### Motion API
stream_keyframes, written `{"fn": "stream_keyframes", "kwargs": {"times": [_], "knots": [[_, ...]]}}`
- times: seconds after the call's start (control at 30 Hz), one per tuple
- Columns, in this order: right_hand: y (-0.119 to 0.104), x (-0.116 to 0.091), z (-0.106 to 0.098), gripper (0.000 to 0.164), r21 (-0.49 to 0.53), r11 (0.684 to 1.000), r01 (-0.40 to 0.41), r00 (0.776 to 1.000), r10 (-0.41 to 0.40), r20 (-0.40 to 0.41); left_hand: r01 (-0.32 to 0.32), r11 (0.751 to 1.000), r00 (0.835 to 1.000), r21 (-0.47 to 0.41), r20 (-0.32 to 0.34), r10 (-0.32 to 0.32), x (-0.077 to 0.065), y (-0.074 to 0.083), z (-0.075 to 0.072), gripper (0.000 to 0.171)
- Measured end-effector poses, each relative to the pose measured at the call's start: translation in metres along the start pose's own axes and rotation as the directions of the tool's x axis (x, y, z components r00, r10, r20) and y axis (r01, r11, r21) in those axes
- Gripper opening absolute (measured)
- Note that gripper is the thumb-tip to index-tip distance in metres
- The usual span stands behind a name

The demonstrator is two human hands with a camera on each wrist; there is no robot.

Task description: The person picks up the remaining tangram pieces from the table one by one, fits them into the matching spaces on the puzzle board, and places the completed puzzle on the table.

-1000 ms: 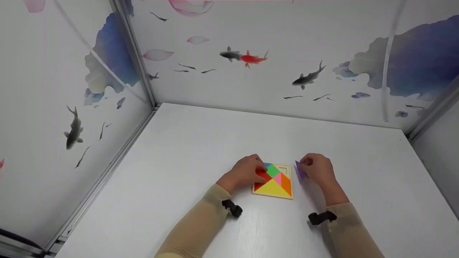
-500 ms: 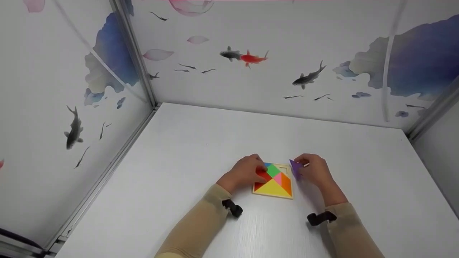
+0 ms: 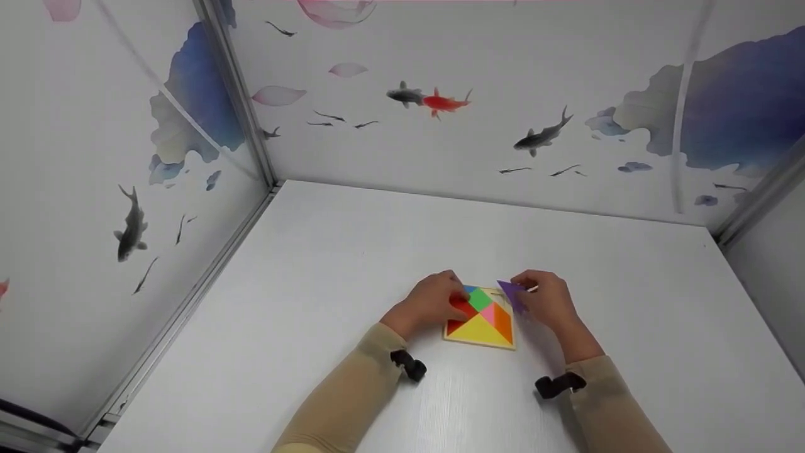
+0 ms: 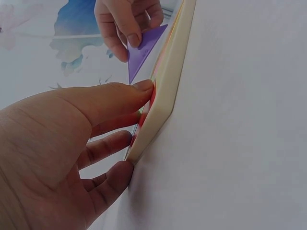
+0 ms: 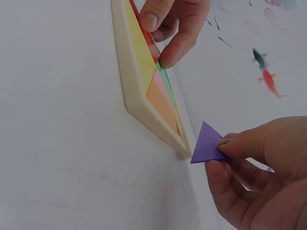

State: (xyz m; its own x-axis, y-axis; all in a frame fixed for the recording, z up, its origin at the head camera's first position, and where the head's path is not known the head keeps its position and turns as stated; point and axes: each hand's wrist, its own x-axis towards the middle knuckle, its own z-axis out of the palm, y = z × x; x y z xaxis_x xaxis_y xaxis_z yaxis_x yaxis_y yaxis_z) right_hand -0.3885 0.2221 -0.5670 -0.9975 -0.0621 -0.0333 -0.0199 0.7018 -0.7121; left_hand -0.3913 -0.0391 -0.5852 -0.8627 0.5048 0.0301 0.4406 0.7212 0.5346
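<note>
A square wooden tangram tray (image 3: 481,345) lies on the table, filled with yellow, red, orange, pink, green and blue pieces. Its top right corner shows bare wood, partly hidden behind a purple triangle (image 3: 510,293). My right hand (image 3: 551,301) pinches this triangle between thumb and fingers, tilted above the tray's right edge. In the right wrist view the purple triangle (image 5: 208,144) is just off the tray's corner. With its thumb and fingertips, my left hand (image 3: 431,298) rests on the red piece (image 5: 152,48) at the tray's left; the little finger touches the tray's edge.
The white table (image 3: 352,251) is bounded by a back wall (image 3: 453,145) and a left wall (image 3: 63,189) printed with fish and lotus motifs. Black straps with small devices (image 3: 409,365) are on both wrists, over beige sleeves.
My right hand has moved left with the purple triangle, from beside the tray to over its top right corner, tipping the triangle flatter. My left hand has stayed put on the tray.
</note>
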Motion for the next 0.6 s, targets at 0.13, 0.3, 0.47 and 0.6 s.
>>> {"fn": "stream_keyframes", "kwargs": {"times": [0.13,0.3,0.47,0.6], "knots": [[0.0001,-0.0013,0.0021,0.023,-0.02,0.999,0.039,0.999,-0.04,-0.017,-0.005,1.0,1.0,0.014,0.001,0.005,0.0004,-0.0009,0.0008,0.032],[-0.0025,-0.0024,0.0039,0.027,-0.025,0.999,0.019,1.0,-0.019,0.002,-0.011,1.0,1.0,0.025,0.001,0.011,0.0013,-0.0014,0.0014,0.032],[-0.005,-0.0024,0.0041,0.03,-0.008,1.0,-0.01,1.0,0.01,0.014,-0.001,1.0,1.0,0.028,0.001,0.001,0.0018,-0.0016,0.0019,0.033],[-0.0057,-0.0017,0.0032,0.029,0.005,1.0,-0.017,1.0,0.017,0.008,0.002,1.0,1.0,0.015,-0.002,-0.002,0.0012,-0.0007,0.001,0.033]]}}
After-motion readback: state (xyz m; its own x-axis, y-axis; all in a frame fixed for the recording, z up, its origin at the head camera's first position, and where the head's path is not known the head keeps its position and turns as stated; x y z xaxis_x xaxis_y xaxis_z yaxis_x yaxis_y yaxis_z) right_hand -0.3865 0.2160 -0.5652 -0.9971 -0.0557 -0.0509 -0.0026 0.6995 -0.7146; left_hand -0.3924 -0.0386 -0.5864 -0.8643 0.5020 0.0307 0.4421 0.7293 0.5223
